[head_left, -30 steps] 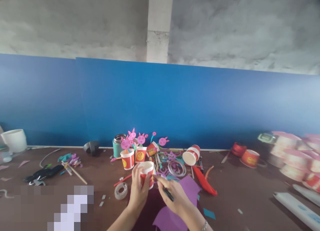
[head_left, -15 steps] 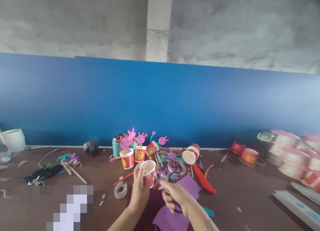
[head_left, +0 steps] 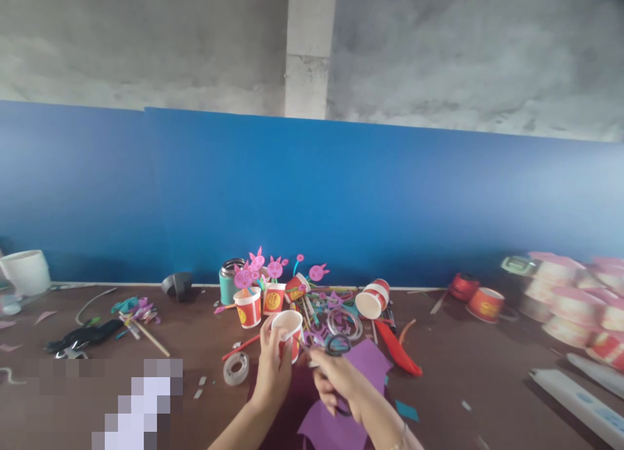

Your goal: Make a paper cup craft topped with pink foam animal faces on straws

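Observation:
My left hand (head_left: 273, 359) is closed round a red and white paper cup (head_left: 288, 321), its open mouth tilted up toward me. A pair of scissors (head_left: 338, 344) with dark handles sits in my right hand (head_left: 336, 375), its fingers wrapped round it. The blades point toward the right side of the cup; whether they touch it I cannot tell. Beneath my right hand lie sheets of purple paper (head_left: 336, 427). Just behind the held cup stand paper cups (head_left: 249, 310) with pink animal faces (head_left: 244, 277) on sticks.
A roll of clear tape (head_left: 236, 369) lies left of my left hand. Behind my hands is a heap of straws and paper scraps (head_left: 336, 307), with a cup (head_left: 373, 300) on its side. Red paper (head_left: 397, 349) lies to the right. Stacked cups (head_left: 570, 300) stand far right, before a blue partition (head_left: 341, 196).
My right hand and the scissors have shifted very slightly to the left. The cup stays in my left hand, almost unmoved.

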A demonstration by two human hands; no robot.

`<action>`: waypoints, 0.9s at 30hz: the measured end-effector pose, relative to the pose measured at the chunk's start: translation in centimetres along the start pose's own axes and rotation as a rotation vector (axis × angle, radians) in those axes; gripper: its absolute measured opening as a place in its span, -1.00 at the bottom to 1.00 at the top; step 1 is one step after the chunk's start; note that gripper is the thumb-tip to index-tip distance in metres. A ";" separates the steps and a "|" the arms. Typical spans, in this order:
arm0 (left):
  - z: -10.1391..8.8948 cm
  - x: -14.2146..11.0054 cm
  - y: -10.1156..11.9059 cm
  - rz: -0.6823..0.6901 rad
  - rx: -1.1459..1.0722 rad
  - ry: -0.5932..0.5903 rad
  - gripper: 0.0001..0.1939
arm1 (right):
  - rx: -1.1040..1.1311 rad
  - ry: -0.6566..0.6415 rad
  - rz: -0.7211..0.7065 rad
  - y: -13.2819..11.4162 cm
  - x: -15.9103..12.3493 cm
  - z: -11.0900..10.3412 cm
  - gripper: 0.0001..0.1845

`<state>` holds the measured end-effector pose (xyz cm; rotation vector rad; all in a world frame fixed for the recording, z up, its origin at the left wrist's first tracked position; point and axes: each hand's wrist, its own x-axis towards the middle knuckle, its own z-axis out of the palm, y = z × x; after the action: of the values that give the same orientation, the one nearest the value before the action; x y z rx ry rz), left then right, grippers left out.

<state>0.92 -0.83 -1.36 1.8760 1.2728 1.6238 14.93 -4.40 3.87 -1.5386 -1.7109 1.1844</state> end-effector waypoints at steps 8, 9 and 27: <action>0.0 0.1 -0.2 -0.030 -0.007 -0.005 -0.80 | -0.395 0.254 -0.132 -1.0 -1.2 0.5 -0.79; 0.1 0.1 -0.4 -0.030 -0.014 -0.004 -0.80 | -0.498 0.281 -0.174 -1.0 -1.3 0.6 -0.81; 0.1 0.1 -0.6 0.003 0.010 0.010 -0.81 | -0.370 0.314 -0.207 0.0 -0.7 1.0 -0.83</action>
<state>0.76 -0.38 -1.75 1.8785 1.2853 1.6332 14.22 -5.34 3.52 -1.6053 -1.8830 0.5084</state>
